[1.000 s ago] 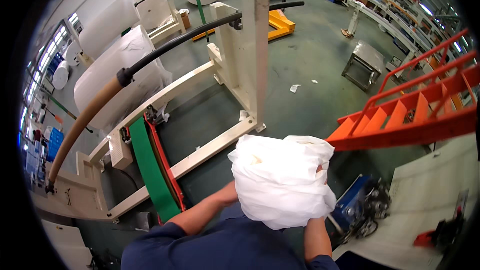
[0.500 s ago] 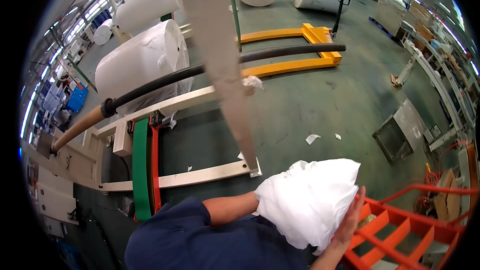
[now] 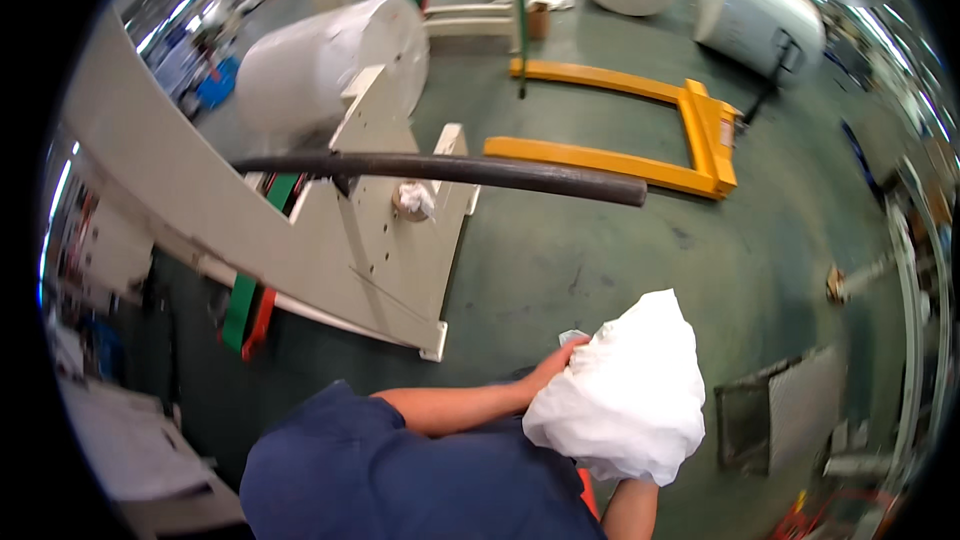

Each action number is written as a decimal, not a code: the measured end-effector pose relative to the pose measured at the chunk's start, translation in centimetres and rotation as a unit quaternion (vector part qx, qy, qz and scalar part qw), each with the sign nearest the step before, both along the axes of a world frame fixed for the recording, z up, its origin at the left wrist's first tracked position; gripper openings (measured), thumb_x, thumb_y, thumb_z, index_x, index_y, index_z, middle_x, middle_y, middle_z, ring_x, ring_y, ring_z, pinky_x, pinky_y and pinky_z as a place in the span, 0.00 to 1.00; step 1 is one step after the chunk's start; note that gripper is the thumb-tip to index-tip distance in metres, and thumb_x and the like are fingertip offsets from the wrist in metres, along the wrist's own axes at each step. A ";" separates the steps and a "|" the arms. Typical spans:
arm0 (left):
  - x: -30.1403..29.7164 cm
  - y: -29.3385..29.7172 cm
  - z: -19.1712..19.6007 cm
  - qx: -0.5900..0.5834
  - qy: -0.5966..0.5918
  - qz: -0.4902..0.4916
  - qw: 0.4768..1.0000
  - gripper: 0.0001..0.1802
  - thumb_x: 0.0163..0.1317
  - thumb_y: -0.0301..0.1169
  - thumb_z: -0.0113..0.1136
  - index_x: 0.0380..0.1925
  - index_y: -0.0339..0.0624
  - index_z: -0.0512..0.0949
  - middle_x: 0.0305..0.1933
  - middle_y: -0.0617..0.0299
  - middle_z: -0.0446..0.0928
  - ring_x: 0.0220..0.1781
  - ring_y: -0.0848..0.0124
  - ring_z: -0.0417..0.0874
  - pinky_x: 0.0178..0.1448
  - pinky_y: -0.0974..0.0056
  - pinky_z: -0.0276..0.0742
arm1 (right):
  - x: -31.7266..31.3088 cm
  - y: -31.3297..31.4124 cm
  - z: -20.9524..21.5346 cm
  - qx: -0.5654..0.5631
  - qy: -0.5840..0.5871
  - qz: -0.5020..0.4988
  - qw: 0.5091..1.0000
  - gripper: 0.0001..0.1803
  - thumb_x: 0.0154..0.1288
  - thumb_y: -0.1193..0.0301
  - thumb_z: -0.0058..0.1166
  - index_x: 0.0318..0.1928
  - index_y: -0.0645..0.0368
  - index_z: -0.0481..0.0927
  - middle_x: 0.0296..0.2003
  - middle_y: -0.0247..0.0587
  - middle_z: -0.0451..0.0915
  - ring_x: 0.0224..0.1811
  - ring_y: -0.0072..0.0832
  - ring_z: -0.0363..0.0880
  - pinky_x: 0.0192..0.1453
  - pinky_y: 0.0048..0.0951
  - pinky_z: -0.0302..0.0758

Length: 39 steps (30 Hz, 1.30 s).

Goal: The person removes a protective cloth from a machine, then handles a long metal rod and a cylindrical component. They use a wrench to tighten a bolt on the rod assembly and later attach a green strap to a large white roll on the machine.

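I have the white bundle bunched up against my chest, out over the green floor. My left hand grips its upper left side, fingers curled into the folds. My right hand is buried beneath the bundle; only the forearm shows, so I cannot tell how those fingers sit, though they probably cradle the underside. To carry it well I judge that I should keep the gathered top pinched shut, support the weight from below, and hold it close so nothing trails.

The bundle is soft, crumpled sheet, thin and slightly glossy, rising to a loose peak. Beyond the bundle a long dark bar juts out, smooth and round. Left of the bundle stands a cream frame of flat painted plates. Farther beyond the bundle lies a yellow pallet truck, and past the frame a big white roll.
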State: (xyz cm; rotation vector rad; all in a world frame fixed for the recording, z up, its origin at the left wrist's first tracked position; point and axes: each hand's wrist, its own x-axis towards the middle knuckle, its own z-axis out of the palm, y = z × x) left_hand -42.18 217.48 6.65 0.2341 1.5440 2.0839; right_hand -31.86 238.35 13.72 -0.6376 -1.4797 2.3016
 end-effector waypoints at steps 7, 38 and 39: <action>-14.8 11.2 2.8 0.138 -0.167 0.130 0.968 0.24 0.71 0.43 0.49 0.59 0.37 0.73 0.55 0.60 0.77 0.59 0.72 0.75 0.64 0.66 0.70 | -15.4 15.4 -3.5 -0.014 -0.084 0.100 0.991 0.53 0.62 0.40 0.53 0.74 0.61 0.46 0.69 0.51 0.59 0.70 0.44 0.61 0.72 0.43 0.60; -84.9 44.4 -2.1 -0.304 0.218 0.337 0.864 0.34 0.65 0.44 0.57 0.65 0.35 0.64 0.68 0.42 0.65 0.70 0.49 0.65 0.72 0.55 0.60 | -107.4 47.8 -10.9 -0.051 -0.108 0.258 0.959 0.51 0.65 0.38 0.46 0.74 0.62 0.47 0.70 0.50 0.58 0.71 0.45 0.60 0.72 0.45 0.59; -87.2 41.5 -3.5 -0.364 0.189 0.316 0.856 0.34 0.64 0.45 0.58 0.64 0.36 0.66 0.66 0.42 0.68 0.68 0.49 0.67 0.71 0.54 0.62 | -111.6 47.7 -11.3 -0.052 -0.107 0.259 0.958 0.51 0.65 0.38 0.46 0.74 0.62 0.47 0.70 0.50 0.58 0.71 0.45 0.60 0.72 0.45 0.59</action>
